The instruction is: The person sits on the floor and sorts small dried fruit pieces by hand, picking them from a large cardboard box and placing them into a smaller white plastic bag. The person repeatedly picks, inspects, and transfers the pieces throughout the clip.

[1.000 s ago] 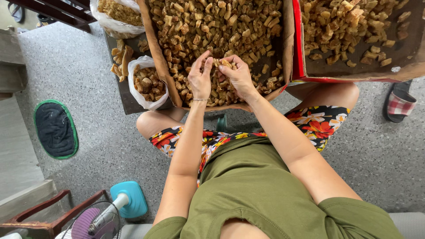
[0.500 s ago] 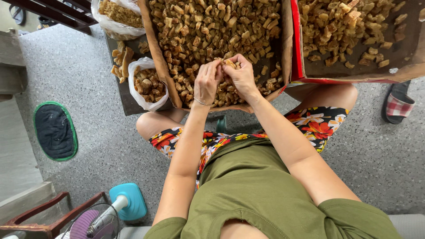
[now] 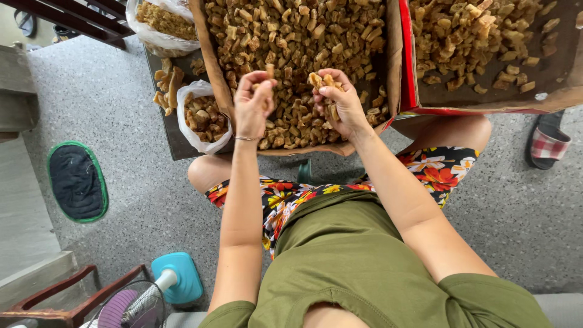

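Observation:
A cardboard tray (image 3: 206, 58) heaped with golden-brown crispy snack pieces (image 3: 297, 42) rests over my knees. My left hand (image 3: 252, 106) hovers above its near part, fingers pinched on one small piece. My right hand (image 3: 340, 103) is a little to the right of it, closed around a cluster of several pieces. The two hands are apart, both above the tray's front edge.
A second red-edged cardboard tray (image 3: 405, 73) of the same pieces lies to the right. Two white plastic bags (image 3: 203, 115) of pieces sit on a dark board at left. A dark oval mat (image 3: 76, 181), a small fan (image 3: 139, 300) and a checked slipper (image 3: 546, 146) lie on the speckled floor.
My hands were pressed together over the tray; they have now pulled apart, the left moving left with one piece, the right keeping a cluster.

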